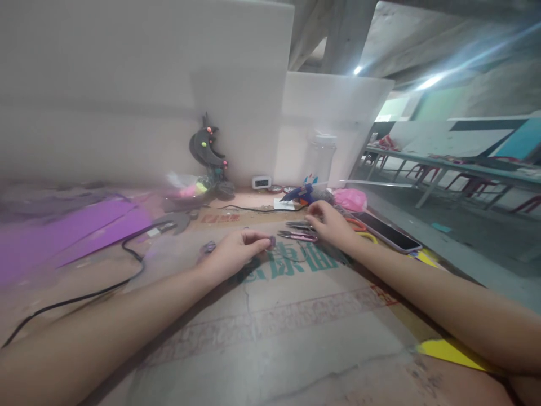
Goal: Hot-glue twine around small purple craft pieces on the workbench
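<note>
My left hand [234, 252] is over the middle of the cardboard-covered table, thumb and forefinger pinched on a small round purplish piece [273, 242]. A small crumpled purple-grey piece [208, 247] lies just left of that hand. My right hand [324, 221] is further right, its fingers curled downward; whatever is between the fingertips is hidden. Close beside it lie pink-handled thread snips [298, 235]. Orange-handled scissors [355, 224] are partly behind the right wrist. Just beyond the right fingers rests a blue glue gun [299, 193].
A dark crescent-shaped ornament [203, 148] stands against the white partition, with a small digital clock [261, 182] and clear bottle [323, 158] to its right. A phone [391, 231] lies at right. Purple sheets [97, 228] and a black cable [91, 293] spread over the left side.
</note>
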